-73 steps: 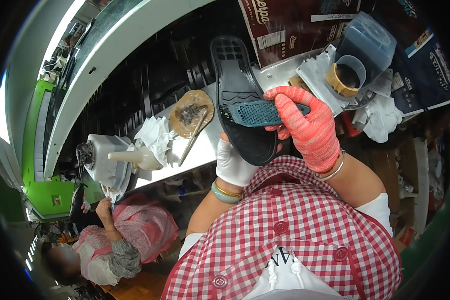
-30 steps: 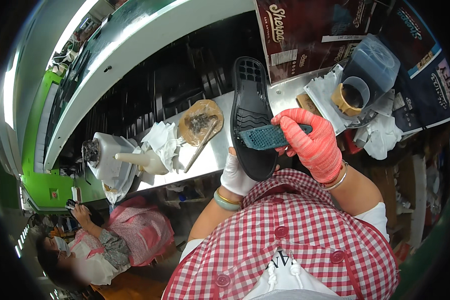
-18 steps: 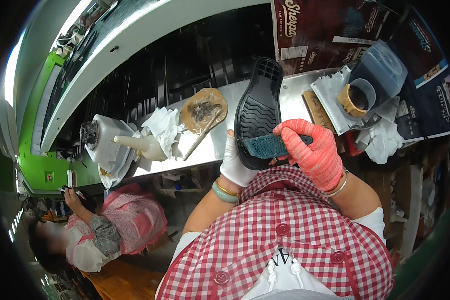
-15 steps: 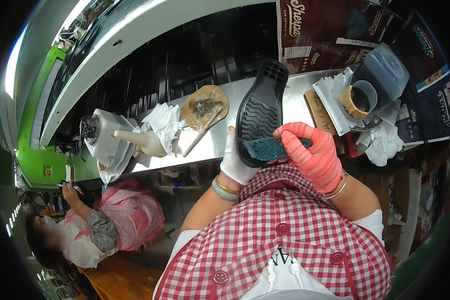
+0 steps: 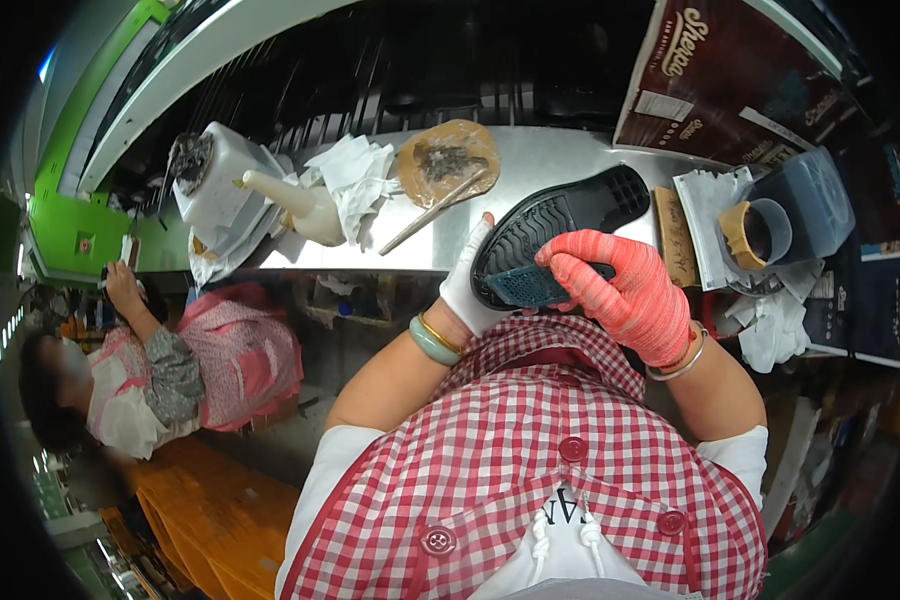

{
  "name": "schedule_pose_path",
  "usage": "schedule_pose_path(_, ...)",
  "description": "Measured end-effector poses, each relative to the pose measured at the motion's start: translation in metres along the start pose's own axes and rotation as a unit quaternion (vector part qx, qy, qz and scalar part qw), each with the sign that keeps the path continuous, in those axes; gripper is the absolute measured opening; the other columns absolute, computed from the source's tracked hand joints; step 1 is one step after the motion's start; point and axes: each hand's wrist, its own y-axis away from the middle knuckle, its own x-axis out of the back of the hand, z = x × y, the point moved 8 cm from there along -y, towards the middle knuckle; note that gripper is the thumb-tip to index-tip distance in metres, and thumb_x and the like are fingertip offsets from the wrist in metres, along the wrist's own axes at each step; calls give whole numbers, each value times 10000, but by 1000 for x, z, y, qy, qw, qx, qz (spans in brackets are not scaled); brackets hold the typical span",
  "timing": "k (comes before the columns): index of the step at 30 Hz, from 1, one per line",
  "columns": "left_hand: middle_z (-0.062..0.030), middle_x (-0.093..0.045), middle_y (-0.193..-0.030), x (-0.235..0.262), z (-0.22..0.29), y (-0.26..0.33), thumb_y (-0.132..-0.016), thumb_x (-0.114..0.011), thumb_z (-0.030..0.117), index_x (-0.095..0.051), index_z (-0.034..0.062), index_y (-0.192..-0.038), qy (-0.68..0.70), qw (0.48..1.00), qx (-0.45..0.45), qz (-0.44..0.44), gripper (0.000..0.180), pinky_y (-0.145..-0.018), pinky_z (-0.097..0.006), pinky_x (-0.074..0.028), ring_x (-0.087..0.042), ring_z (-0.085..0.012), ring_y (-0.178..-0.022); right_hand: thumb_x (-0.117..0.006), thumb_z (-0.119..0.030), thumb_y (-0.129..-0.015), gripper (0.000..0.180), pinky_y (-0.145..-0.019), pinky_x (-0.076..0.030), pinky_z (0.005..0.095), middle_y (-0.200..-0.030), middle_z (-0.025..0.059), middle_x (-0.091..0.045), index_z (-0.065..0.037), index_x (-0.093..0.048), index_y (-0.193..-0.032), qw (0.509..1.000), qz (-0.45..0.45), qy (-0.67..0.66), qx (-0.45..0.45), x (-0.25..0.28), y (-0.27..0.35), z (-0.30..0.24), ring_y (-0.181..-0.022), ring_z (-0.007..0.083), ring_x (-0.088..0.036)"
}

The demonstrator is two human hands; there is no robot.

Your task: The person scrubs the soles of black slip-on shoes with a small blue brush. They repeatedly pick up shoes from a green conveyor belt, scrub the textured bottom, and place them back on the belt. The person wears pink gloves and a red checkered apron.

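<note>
In the white-gloved fingers of my left hand (image 5: 468, 285) is the near left end of a black shoe sole (image 5: 560, 213). Its wavy tread faces up, and the far end points right over the metal table. My right hand (image 5: 625, 300), in a coral knitted glove, grips a dark teal brush (image 5: 525, 286) with a textured face. The brush lies across the near part of the tread. Its other end is mostly covered by my right fingers. Whether anything is attached beneath the sole is hidden.
Beyond the sole lie a round brown pad (image 5: 450, 165) and a thin stick (image 5: 435, 210). To the left stand a pale spouted bottle (image 5: 305, 205) and a white container (image 5: 225, 170). A cup (image 5: 765, 232), a blue bin (image 5: 805, 205) and cartons crowd the right. Another person (image 5: 190, 360) works at left.
The sole has swung clockwise, its far end now pointing right. The brush has shifted with it and tilts differently across the tread. My view has turned slightly. Both hands keep their hold.
</note>
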Motion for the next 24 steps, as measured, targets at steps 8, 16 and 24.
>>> schedule_pose_path(8, -229, -619, -984, 41, 21, 17, -902, -255, 603, -491, 16, -1211, -118, 969, 88, 197, 704, -551, -446, -556, -644, -377, -733, -575, -225, -893, 284, -547, -469, 211, -812, 56, -622, 12, -610, -1045, 983, -80, -60, -157, -22, -40, 14, -566, 85, -559)
schedule_pose_path(16, -219, -638, -831, 59, 63, 16, -902, -279, 583, -550, 40, -1088, -224, 939, 188, 184, 634, -281, -290, -435, -614, -340, -499, -642, -222, -833, 284, -534, -448, 213, -774, 55, -631, 12, -647, -995, 978, -78, -99, -167, -32, -77, 39, -550, 89, -551)
schedule_pose_path(24, -126, -667, -866, 70, 95, 17, -907, -365, 518, -555, 82, -1125, -220, 919, 241, 223, 523, -534, -402, -517, -649, -292, -623, -649, -214, -826, 264, -567, -460, 219, -786, 55, -638, 6, -661, -972, 975, -92, -90, -179, -20, -94, 52, -587, 93, -555)
